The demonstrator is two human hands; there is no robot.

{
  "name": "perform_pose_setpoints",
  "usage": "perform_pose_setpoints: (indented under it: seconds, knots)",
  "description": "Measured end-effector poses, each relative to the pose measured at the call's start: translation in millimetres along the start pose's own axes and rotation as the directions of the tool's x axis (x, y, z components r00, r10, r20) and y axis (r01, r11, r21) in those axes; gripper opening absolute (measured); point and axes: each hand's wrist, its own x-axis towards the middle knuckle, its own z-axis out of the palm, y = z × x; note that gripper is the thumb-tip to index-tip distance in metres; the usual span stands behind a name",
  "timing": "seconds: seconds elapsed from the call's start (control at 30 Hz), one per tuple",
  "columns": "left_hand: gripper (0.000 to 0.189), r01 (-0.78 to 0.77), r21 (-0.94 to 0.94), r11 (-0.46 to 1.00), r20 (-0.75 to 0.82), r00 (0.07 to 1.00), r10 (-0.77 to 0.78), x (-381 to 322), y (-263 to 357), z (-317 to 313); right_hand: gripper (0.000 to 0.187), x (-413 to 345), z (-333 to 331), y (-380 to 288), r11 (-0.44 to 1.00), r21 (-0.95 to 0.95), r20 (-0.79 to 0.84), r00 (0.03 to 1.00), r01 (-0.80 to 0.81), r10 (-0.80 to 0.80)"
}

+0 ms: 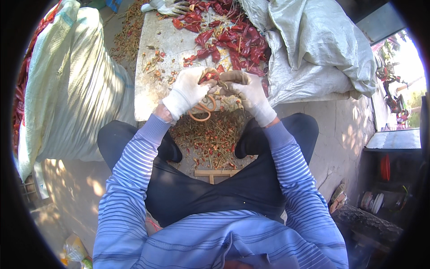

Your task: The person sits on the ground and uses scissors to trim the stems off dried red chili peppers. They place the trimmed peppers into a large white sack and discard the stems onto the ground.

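Both my hands wear white work gloves with stained fingers and meet over the near edge of a pale board (pixel 151 37). My left hand (pixel 193 85) is closed around a dried red chili pepper (pixel 210 77). My right hand (pixel 243 88) has its fingertips at the pepper's stem end; whether it grips a stem or bits of debris I cannot tell. Under my left hand lie the orange handles of scissors (pixel 203 109); their blades are hidden. A heap of dried red peppers (pixel 242 43) covers the board's far right part, and loose stems and seeds (pixel 154 64) lie at left.
A full woven sack (pixel 84 90) stands at left. More woven sacking (pixel 319 43) drapes over the board's right side. Stems and pepper bits (pixel 215 138) litter the ground between my feet, by a wooden frame (pixel 215 173). Another person's gloved hand (pixel 168 6) rests at the far edge.
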Motion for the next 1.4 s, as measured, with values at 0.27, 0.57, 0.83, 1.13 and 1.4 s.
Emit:
perform_pose_setpoints:
  seconds: [0.27,0.57,0.83,1.13,1.4]
  knots:
    - [0.029,0.157,-0.105,0.982,0.027,0.987,-0.155,3,1,0,0.023,-11,15,-8,0.865,-0.413,-0.073,0.937,0.284,-0.342]
    - [0.03,0.114,-0.156,0.981,0.149,0.985,-0.091,-4,11,-10,0.017,-12,19,-8,0.988,-0.111,-0.122,0.985,0.111,-0.124]
    - [0.032,-0.31,-0.081,0.947,0.172,0.932,0.32,-17,20,-19,0.032,-13,1,-3,0.965,-0.118,-0.08,0.966,0.236,-0.246]
    - [0.021,-0.08,0.494,0.866,-0.431,0.842,0.324,-64,93,-191,0.02,-10,16,-12,0.977,-0.182,0.025,0.994,0.111,-0.108]
    - [0.07,0.603,0.649,0.464,-0.723,0.678,0.13,-96,119,-474,0.016,-12,21,-16,0.919,-0.354,0.175,0.977,0.175,-0.119]
